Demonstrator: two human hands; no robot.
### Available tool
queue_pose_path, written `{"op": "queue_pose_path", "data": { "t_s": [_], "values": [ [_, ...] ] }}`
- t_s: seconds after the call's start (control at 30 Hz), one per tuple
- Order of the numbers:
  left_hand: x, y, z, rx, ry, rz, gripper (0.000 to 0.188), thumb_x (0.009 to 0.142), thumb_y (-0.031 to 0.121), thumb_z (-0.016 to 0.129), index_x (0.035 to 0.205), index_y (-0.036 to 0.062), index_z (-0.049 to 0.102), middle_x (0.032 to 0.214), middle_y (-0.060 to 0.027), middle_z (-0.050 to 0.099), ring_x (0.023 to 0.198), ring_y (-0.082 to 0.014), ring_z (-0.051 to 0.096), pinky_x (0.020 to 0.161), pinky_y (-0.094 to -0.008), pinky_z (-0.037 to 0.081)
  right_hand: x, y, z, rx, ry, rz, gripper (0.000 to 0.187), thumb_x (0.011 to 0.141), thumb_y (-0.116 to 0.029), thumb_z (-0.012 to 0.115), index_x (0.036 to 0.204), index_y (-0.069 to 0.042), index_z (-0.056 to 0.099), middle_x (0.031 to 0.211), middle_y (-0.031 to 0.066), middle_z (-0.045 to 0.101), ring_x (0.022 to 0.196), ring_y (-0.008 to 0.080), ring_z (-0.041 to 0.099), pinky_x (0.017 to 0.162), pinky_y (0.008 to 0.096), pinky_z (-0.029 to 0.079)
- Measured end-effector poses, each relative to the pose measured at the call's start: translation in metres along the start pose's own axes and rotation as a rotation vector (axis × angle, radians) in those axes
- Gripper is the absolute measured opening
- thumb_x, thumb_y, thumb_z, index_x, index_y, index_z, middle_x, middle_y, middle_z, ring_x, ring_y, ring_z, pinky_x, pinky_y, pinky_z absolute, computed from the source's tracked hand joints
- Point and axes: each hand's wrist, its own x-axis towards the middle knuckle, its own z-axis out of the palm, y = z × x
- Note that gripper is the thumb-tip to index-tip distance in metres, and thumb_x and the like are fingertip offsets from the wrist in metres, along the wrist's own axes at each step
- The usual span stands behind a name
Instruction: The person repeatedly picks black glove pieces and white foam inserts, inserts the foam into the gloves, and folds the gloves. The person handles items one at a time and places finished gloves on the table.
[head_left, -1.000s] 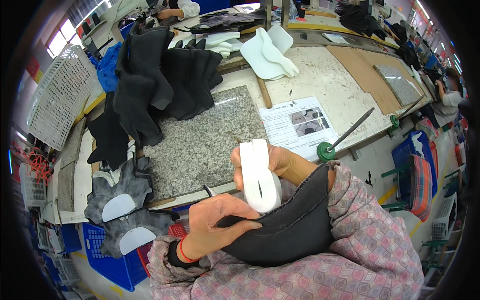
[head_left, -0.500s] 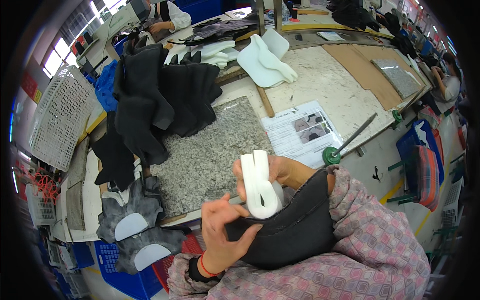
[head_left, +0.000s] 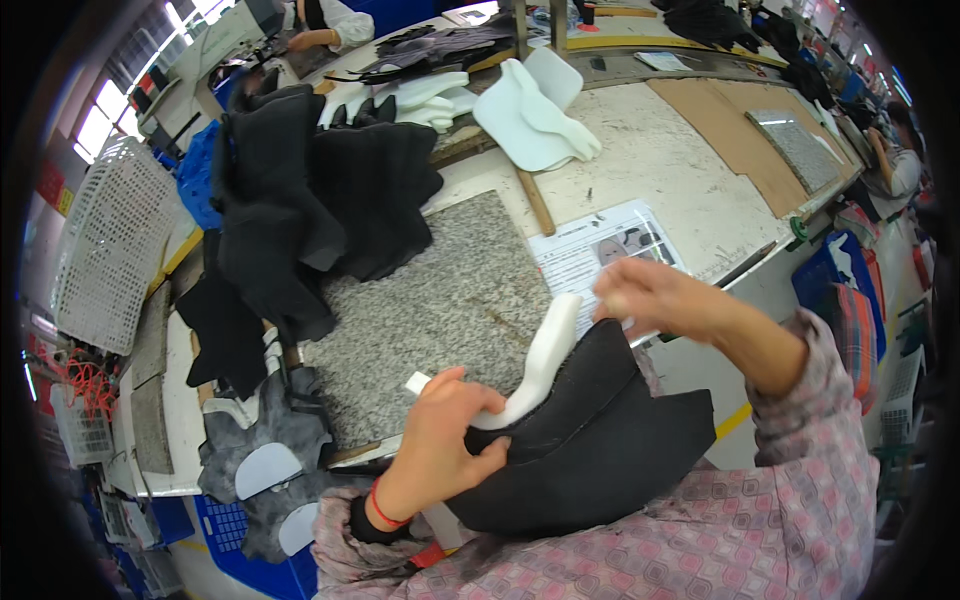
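My left hand [head_left: 447, 432] pinches the edge of a black sewn fabric piece [head_left: 580, 470], thumb in front and fingers behind. A white foam pad [head_left: 541, 362] sits in the opening of that piece, its far end standing out and a small white tip showing past my left fingers. The black piece hangs in front of my body, over the near edge of the table. My right hand [head_left: 655, 297] is apart from both, just right of the foam's raised end. Its fingers are curled and blurred, so whether they hold anything does not show.
A speckled stone slab [head_left: 440, 290] lies on the table, with stacked black pieces [head_left: 270, 200] at its left. Beyond are white foam pads [head_left: 525, 115], a wooden handle [head_left: 536, 203] and a printed sheet [head_left: 575, 250]. Grey pieces [head_left: 265, 430] hang over the near-left edge.
The right hand has let go of the foam and moved right, out from behind the black piece. Folded upright before, the foam now spreads along the opening. The left hand still pinches the edge.
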Motion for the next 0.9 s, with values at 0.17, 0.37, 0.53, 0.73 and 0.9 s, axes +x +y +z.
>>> {"op": "queue_pose_path", "data": {
  "t_s": [0.17,0.37,0.53,0.73,0.9],
  "values": [
    [0.028,0.001,-0.003,0.057,-0.345,-0.036,0.047,0.064,0.011,0.072,0.108,0.0013,0.061,0.092,-0.0106,0.065,0.084,-0.0284,0.057,0.086,-0.0383,0.041,-0.054,0.037,0.013,-0.130,0.205,-0.450,0.028,0.080,-0.001,0.073,0.101,-0.001,0.055,0.092,0.0035,0.060,0.086,0.0091,0.059,0.076,0.0234,0.049],
    [0.024,0.018,0.011,0.092,-0.117,0.077,0.040,0.066,0.024,0.081,0.097,0.0034,0.066,0.082,-0.0081,0.063,0.080,-0.0277,0.058,0.085,-0.0375,0.037,-0.043,0.044,0.007,-0.502,0.213,-0.683,0.023,0.071,-0.006,0.079,0.088,-0.003,0.064,0.083,0.0050,0.063,0.077,0.0124,0.061,0.072,0.0254,0.049],
    [0.021,0.017,0.015,-0.068,-0.136,0.087,0.028,0.063,0.016,0.082,0.083,0.0049,0.065,0.076,-0.0063,0.062,0.072,-0.0244,0.057,0.081,-0.0336,0.036,-0.037,0.039,0.015,-0.264,0.195,-0.606,0.020,0.068,-0.009,0.079,0.083,-0.003,0.067,0.080,0.0068,0.066,0.076,0.0180,0.064,0.070,0.0278,0.048],
    [0.025,0.018,0.005,0.027,-0.216,-0.055,0.049,0.068,0.019,0.081,0.111,0.0041,0.063,0.083,-0.0126,0.064,0.074,-0.0290,0.062,0.062,-0.0327,0.048,-0.026,0.039,0.015,-0.395,0.217,-0.737,0.021,0.069,-0.008,0.078,0.086,-0.003,0.067,0.081,0.0084,0.066,0.076,0.0216,0.065,0.070,0.0290,0.049],
    [0.030,0.022,0.021,-0.183,-0.186,-0.190,0.051,0.073,0.014,0.079,0.120,0.0037,0.060,0.087,-0.0144,0.067,0.070,-0.0279,0.065,0.064,-0.0315,0.049,-0.039,0.031,0.025,-0.440,0.259,-0.676,0.021,0.069,-0.007,0.077,0.086,-0.004,0.066,0.080,0.0090,0.065,0.076,0.0235,0.064,0.068,0.0313,0.050]
  ]
}}
